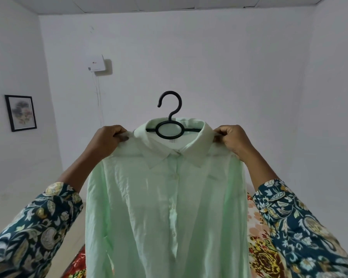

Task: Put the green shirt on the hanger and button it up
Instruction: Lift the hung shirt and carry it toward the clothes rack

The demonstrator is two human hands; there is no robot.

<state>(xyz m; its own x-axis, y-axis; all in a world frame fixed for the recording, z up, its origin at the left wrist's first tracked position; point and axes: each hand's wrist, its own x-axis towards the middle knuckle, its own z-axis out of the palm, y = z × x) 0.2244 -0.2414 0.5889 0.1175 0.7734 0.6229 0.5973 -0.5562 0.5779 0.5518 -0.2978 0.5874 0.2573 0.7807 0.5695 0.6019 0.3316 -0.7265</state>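
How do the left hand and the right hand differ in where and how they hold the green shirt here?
The left hand pinches the green shirt at the shoulder on the picture's left side; the right hand pinches the opposite shoulder. The left hand shows a thumbnail toward the camera; the right hand shows mostly its back and knuckles. Both are closed on fabric at about the same height, flanking the black hanger, with matching floral sleeves.

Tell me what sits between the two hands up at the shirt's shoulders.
In the head view, the green shirt's collar and the black hanger sit between the left hand and right hand.
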